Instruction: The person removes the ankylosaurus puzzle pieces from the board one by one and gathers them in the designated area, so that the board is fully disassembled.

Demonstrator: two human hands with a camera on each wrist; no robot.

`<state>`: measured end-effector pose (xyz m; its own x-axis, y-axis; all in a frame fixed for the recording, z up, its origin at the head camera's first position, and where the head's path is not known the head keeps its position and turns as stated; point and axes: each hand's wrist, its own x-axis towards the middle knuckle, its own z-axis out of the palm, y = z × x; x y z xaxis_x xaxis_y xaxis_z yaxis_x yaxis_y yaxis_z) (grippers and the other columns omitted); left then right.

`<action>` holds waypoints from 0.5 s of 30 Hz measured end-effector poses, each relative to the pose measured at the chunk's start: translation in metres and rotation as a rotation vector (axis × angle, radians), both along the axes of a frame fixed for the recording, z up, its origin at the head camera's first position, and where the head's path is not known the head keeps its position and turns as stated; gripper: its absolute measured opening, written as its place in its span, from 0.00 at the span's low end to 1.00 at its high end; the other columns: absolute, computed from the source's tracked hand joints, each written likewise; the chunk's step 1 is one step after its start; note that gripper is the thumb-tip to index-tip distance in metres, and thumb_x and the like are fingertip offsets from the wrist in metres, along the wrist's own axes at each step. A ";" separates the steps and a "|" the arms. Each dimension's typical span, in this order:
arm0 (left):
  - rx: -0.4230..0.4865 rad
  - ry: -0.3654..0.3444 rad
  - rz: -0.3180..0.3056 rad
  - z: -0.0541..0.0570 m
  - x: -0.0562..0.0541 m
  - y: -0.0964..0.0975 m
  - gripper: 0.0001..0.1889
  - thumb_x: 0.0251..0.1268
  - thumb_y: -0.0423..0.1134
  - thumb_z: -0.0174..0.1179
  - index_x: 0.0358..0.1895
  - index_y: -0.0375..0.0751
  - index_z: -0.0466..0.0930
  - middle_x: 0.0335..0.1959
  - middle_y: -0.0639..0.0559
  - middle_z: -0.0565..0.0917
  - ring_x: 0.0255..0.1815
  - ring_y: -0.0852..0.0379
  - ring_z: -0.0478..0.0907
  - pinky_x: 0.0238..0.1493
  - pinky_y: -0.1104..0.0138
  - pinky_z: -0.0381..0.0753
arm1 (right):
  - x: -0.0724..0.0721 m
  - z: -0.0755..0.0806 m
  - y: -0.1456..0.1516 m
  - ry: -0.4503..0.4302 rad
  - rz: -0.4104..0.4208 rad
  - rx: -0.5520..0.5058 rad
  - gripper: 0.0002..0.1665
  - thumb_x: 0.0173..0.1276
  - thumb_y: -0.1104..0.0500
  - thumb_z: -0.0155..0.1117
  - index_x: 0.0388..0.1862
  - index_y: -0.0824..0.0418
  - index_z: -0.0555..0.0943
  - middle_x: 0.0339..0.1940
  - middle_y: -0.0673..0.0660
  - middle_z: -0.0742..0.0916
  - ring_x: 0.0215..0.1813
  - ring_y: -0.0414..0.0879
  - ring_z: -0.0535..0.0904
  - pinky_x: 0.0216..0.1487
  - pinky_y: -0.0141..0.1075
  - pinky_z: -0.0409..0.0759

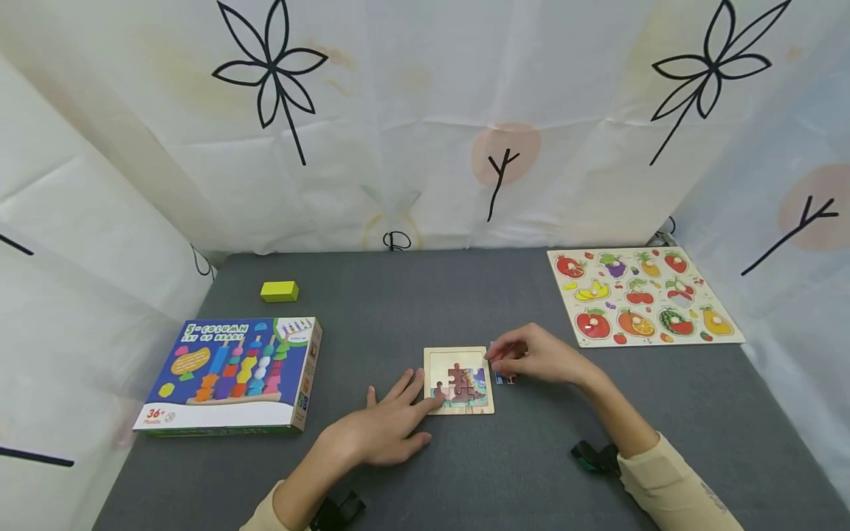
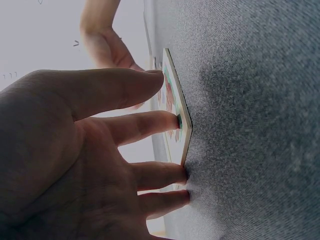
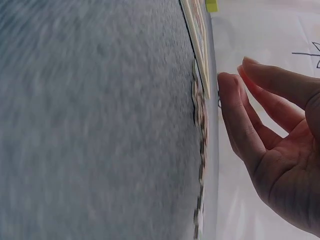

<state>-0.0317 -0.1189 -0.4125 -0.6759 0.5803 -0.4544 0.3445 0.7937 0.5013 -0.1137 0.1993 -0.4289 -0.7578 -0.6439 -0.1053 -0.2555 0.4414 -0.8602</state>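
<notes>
A small square wooden jigsaw tray [image 1: 430, 361] lies on the table, with joined brown and teal pieces [image 1: 460, 383] in its lower part. My left hand [image 1: 378, 428] spreads its fingers at the tray's lower left; in the left wrist view the index fingertip [image 2: 172, 121] rests on the puzzle and other fingertips touch the tray's edge and the table. Above the tray's right edge is my right hand [image 1: 534, 355], its thumb and fingers bent towards each other, with nothing seen between them in the right wrist view. Loose jigsaw pieces [image 3: 201, 145] lie beside the tray, partly hidden under this hand.
At the left lies a blue bead-set box [image 1: 229, 376], with a yellow-green block [image 1: 280, 291] behind it. A fruit picture board [image 1: 640, 299] lies at the back right. White printed cloth [image 1: 425, 169] hangs behind the grey table [image 1: 372, 310].
</notes>
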 end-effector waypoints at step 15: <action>0.001 -0.005 0.004 0.002 0.000 0.001 0.33 0.84 0.49 0.59 0.87 0.57 0.63 0.93 0.40 0.46 0.95 0.40 0.39 0.76 0.17 0.48 | -0.006 -0.005 -0.033 -0.060 0.089 -0.041 0.10 0.77 0.65 0.71 0.52 0.68 0.90 0.40 0.64 0.93 0.35 0.41 0.85 0.37 0.29 0.82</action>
<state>-0.0313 -0.1177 -0.4103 -0.6760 0.5777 -0.4575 0.3385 0.7949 0.5035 -0.1198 0.1659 -0.4337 -0.6908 -0.7128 -0.1212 -0.2395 0.3837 -0.8919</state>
